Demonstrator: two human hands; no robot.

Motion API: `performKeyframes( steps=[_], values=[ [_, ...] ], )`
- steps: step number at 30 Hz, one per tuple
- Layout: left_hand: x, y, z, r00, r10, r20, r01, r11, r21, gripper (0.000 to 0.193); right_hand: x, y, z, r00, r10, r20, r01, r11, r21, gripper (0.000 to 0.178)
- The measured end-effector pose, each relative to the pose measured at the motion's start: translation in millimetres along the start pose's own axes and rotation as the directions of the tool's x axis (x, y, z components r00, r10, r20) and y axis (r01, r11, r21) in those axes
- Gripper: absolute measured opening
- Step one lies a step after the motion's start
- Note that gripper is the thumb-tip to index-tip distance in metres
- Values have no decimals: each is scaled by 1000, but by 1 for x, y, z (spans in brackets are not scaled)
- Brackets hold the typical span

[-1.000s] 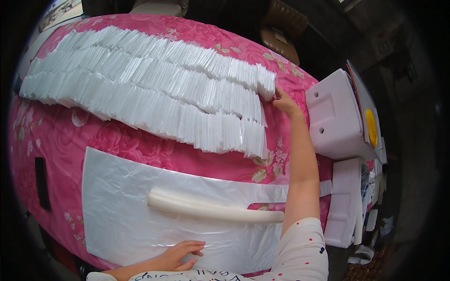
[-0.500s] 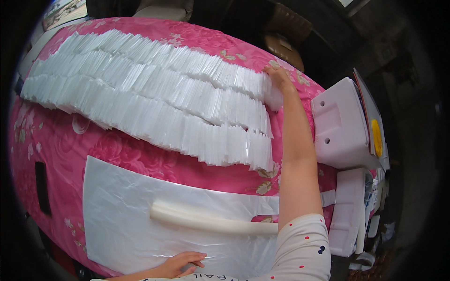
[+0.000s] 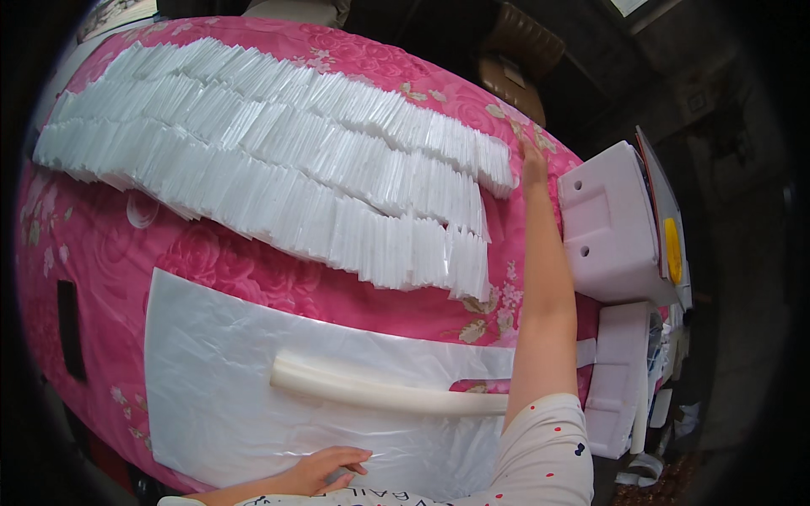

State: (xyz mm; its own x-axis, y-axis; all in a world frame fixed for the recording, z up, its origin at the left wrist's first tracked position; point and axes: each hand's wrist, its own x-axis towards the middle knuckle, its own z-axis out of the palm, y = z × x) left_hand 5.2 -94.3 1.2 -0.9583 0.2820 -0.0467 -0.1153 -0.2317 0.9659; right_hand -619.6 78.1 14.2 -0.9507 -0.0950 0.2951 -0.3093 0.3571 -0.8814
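Observation:
Three long rows of thin white translucent plastic packets (image 3: 278,160) stand packed on edge across a pink floral tablecloth (image 3: 228,253). My right hand (image 3: 534,164) is stretched out just right of the far row's end, apart from the packets. It is seen edge-on, fingers extended, with nothing visible in it. Close to my body, my left hand (image 3: 325,469) rests over a large translucent plastic bag (image 3: 211,371), thumb and fingers apart and holding nothing. A cream tube-like rod (image 3: 380,396) lies across the bag, its right end passing behind my right arm.
White foam boxes (image 3: 612,223) stand along the right side, with flat boards and a yellow object (image 3: 672,250) against the farther one. A dark strip (image 3: 72,331) lies at the left. Beyond the far edge is a brown chair (image 3: 516,67).
My right hand has moved off the end of the far row, slightly to the right. My left hand stays in much the same place. The whole view has shifted slightly.

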Motion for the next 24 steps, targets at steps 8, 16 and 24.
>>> performKeyframes(
  steps=[8, 16, 24],
  values=[
    [-1, -1, 3, 999, 39, -23, -38, 998, 55, 44, -61, 3, 13, 994, 82, 76, -89, 991, 103, 78],
    [-4, 6, 7, 997, 56, -54, -50, 993, 107, 41, -75, 1, -10, 995, 89, -34, -90, 995, -44, 74],
    [-12, 23, 25, 836, 534, 125, -483, 611, 627, 39, -243, -208, -35, 869, -310, 387, 376, 920, -107, 30]
  ],
)
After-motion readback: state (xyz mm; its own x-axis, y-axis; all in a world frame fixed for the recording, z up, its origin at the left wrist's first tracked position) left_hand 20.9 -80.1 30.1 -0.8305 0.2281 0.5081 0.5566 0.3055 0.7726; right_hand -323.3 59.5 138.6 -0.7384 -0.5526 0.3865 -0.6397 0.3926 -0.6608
